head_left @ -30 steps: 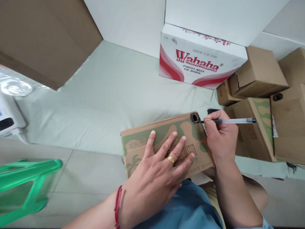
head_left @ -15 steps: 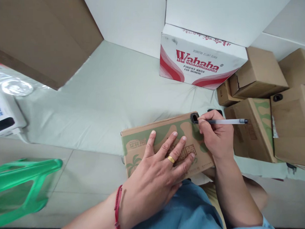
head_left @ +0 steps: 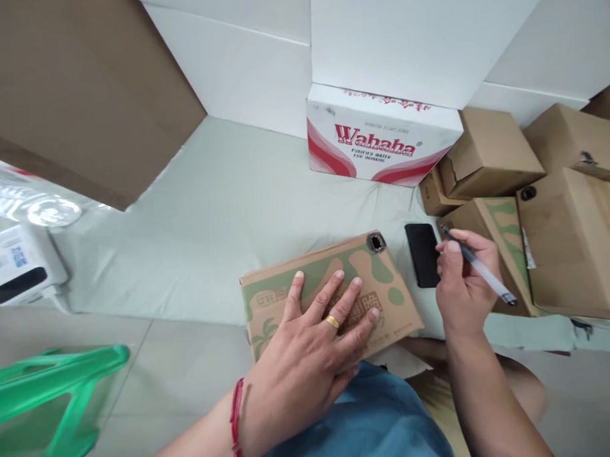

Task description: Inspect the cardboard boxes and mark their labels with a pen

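My left hand (head_left: 321,338) lies flat with fingers spread on a brown cardboard box (head_left: 398,312) printed in green. The box rests at the near edge of the cloth-covered surface, close to my body. Near its upper right corner is a hole (head_left: 376,243) with a blackened rim. To the right of the box, my right hand (head_left: 467,286) pinches a pen (head_left: 481,270), its tip pointing up and left, apart from the box. A black phone (head_left: 422,254) lies flat between the box and my right hand.
A white and red Wahaha carton (head_left: 382,142) stands at the back. Several brown boxes (head_left: 575,239) are stacked on the right. A large brown cardboard sheet or box (head_left: 90,89) is at upper left, above a white device (head_left: 23,265). A green plastic stool (head_left: 61,397) stands at lower left.
My right hand has moved right with the pen, away from the hole. The phone and the whole hole now show. The left hand has stayed on the box; the camera view has shifted.
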Action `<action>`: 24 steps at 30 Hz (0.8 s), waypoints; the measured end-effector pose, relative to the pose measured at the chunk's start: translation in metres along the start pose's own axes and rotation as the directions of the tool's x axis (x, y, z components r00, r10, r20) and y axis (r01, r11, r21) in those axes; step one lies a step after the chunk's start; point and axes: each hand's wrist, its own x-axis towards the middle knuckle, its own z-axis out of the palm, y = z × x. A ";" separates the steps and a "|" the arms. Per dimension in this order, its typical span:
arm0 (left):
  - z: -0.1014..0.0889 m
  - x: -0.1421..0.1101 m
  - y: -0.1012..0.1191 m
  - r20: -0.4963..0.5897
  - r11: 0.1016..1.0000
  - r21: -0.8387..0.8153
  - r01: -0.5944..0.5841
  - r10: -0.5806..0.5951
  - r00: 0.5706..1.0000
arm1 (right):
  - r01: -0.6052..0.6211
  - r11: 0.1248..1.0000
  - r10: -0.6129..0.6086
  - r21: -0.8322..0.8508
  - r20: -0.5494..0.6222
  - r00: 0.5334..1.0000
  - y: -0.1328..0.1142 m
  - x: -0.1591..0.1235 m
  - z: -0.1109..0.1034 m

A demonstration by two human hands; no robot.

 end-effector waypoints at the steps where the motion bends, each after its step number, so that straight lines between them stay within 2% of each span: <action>1: 0.000 0.000 0.000 -0.001 1.000 -0.002 0.001 -0.001 1.000 | 0.079 0.993 -0.076 -0.087 0.036 0.996 0.010 -0.004 -0.011; 3: 0.000 0.000 -0.001 -0.004 1.000 -0.012 -0.002 0.002 1.000 | 0.256 0.941 -0.220 -0.221 0.176 0.960 0.028 -0.017 -0.031; 4: 0.000 0.000 -0.002 -0.002 1.000 -0.020 -0.005 0.005 1.000 | 0.327 0.913 -0.253 -0.244 0.291 0.923 0.037 -0.025 -0.039; 7: -0.002 0.001 -0.008 0.016 0.998 -0.053 -0.019 0.019 1.000 | 0.432 0.864 -0.212 -0.260 0.590 0.779 0.053 -0.051 -0.050; 9: -0.005 0.004 -0.013 0.042 0.997 -0.067 -0.031 0.034 0.999 | 0.454 0.849 -0.150 -0.270 0.701 0.697 0.059 -0.065 -0.048; 10: -0.006 0.005 -0.016 0.055 0.997 -0.072 -0.038 0.042 0.998 | 0.452 0.848 -0.125 -0.275 0.725 0.677 0.060 -0.070 -0.046; 11: -0.007 0.006 -0.018 0.067 0.996 -0.075 -0.042 0.047 0.997 | 0.444 0.848 -0.107 -0.291 0.727 0.679 0.062 -0.075 -0.043; 12: -0.008 0.007 -0.020 0.077 0.996 -0.077 -0.045 0.051 0.996 | 0.427 0.846 -0.092 -0.318 0.703 0.705 0.064 -0.077 -0.039; 13: -0.009 0.008 -0.021 0.085 0.996 -0.078 -0.046 0.053 0.995 | 0.400 0.843 -0.083 -0.359 0.648 0.757 0.066 -0.079 -0.036; 15: -0.009 0.009 -0.022 0.090 0.997 -0.069 -0.043 0.049 0.995 | 0.302 0.822 -0.064 -0.483 0.449 0.891 0.073 -0.079 -0.031; 16: -0.009 0.009 -0.022 0.087 0.997 -0.060 -0.043 0.048 0.995 | 0.234 0.803 -0.045 -0.548 0.336 0.941 0.077 -0.079 -0.029; 17: -0.008 0.009 -0.023 0.082 0.998 -0.049 -0.043 0.047 0.995 | 0.161 0.780 -0.014 -0.605 0.241 0.970 0.080 -0.077 -0.026; 18: -0.006 0.009 -0.023 0.075 0.998 -0.035 -0.049 0.052 0.996 | 0.091 0.753 0.035 -0.652 0.177 0.984 0.083 -0.075 -0.022; 20: -0.004 0.008 -0.023 0.062 0.998 -0.004 -0.070 0.070 0.996 | -0.011 0.692 0.174 -0.722 0.153 0.973 0.086 -0.071 -0.012; 24: 0.000 0.007 -0.024 0.067 0.994 0.053 -0.098 0.095 0.993 | -0.107 0.598 0.413 -0.795 0.191 0.891 0.081 -0.052 0.009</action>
